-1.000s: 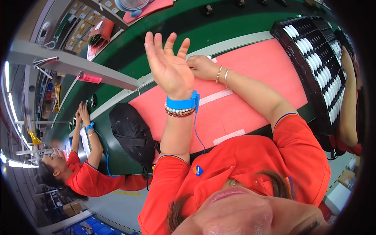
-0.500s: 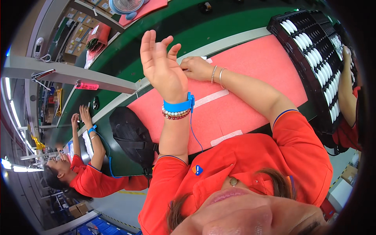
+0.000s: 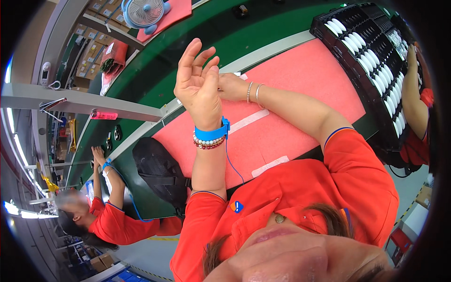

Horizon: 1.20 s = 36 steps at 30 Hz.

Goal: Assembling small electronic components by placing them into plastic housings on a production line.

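Note:
My left hand is raised over the pink foam mat, its fingers loosely curled and apart, with nothing visible in it. A blue wrist strap with a thin cord and beaded bracelets circle that wrist. Just behind it, my right hand rests low at the mat's far edge, wearing two bracelets. Its fingers are drawn together, and the left hand partly covers their tips. A small dark bit shows at them, too small to name. White tape strips lie on the mat.
A black tray of white oval parts stands right, a co-worker's arm beyond it. Left of the mat sits a black mesh bag; another co-worker works farther left. Behind run a green conveyor and a blue fan.
My left hand has turned and its fingers have curled in more, with the thumb now across the front. The right hand stays at about the same spot, more covered by the left.

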Each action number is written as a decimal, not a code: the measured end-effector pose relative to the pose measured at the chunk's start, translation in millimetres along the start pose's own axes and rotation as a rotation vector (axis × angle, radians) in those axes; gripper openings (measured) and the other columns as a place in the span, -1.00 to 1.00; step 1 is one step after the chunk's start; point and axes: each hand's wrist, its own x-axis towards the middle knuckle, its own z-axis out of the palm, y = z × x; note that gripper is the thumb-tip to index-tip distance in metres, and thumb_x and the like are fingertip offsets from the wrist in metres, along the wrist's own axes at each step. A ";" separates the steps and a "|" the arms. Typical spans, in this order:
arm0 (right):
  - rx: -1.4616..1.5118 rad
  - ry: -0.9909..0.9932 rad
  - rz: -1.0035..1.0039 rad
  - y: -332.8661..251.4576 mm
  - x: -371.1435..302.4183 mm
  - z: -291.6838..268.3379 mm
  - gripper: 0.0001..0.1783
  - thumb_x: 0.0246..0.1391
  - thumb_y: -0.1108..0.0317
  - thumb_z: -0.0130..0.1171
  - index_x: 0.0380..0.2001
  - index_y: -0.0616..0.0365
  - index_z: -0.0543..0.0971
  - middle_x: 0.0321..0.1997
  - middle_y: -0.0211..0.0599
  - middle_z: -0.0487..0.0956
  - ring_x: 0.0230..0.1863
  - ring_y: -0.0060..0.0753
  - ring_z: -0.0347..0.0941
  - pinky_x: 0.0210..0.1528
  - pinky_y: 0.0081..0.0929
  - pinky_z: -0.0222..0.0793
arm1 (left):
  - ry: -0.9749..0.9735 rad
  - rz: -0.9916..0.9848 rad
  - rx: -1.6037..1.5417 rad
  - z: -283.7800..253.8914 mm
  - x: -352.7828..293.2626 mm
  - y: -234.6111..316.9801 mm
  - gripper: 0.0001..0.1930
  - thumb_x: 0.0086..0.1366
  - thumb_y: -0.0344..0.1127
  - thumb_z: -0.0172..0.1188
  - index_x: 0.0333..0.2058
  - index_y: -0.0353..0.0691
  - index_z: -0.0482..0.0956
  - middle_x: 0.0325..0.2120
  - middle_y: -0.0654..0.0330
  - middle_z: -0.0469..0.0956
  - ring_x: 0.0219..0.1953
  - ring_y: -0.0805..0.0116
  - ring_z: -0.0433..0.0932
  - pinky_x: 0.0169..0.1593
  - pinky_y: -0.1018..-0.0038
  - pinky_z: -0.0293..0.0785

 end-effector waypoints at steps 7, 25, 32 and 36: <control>0.961 0.492 0.231 -31.4 17.3 -53.3 -0.73 0.10 0.21 0.08 -0.36 0.20 0.61 -0.50 -0.46 0.54 -0.45 -0.68 0.39 -0.36 -0.71 0.32 | -0.024 0.289 0.401 3.8 -4.1 -0.1 -0.51 0.05 -0.78 -0.09 0.02 -0.41 0.33 0.14 0.03 0.14 0.05 0.17 0.39 -0.03 0.36 0.49; 0.881 0.517 -0.008 -64.0 14.1 -78.9 -0.74 0.12 0.24 0.11 -0.44 0.23 0.59 -0.59 -0.46 0.52 -0.54 -0.72 0.40 -0.53 -0.72 0.31 | 0.057 0.312 0.382 -2.5 6.5 -11.7 -0.51 0.06 -0.76 -0.04 0.03 -0.42 0.32 0.18 -0.04 0.03 0.15 0.11 0.26 -0.08 0.40 0.56; 0.823 0.382 0.079 -71.0 5.4 -85.3 -0.62 0.09 0.20 0.15 -0.73 0.14 0.43 -0.73 -0.60 0.35 -0.67 -0.81 0.16 -0.65 -0.74 0.05 | 0.144 0.173 0.111 5.4 -14.9 38.5 -0.66 0.14 -0.66 0.03 -0.06 -0.42 0.40 -0.25 -0.03 0.52 -0.22 0.23 0.54 -0.28 0.46 0.52; 0.709 0.012 -0.042 -78.1 -1.7 -49.2 -0.68 0.05 0.18 0.16 -0.63 0.20 0.49 -0.65 -0.44 0.47 -0.61 -0.62 0.34 -0.52 -0.62 0.28 | -0.165 0.424 -0.047 -2.1 -29.2 60.5 -0.83 0.32 -0.33 -0.03 -0.25 -0.29 0.46 -0.53 0.10 0.47 -0.44 0.21 0.44 -0.43 0.46 0.37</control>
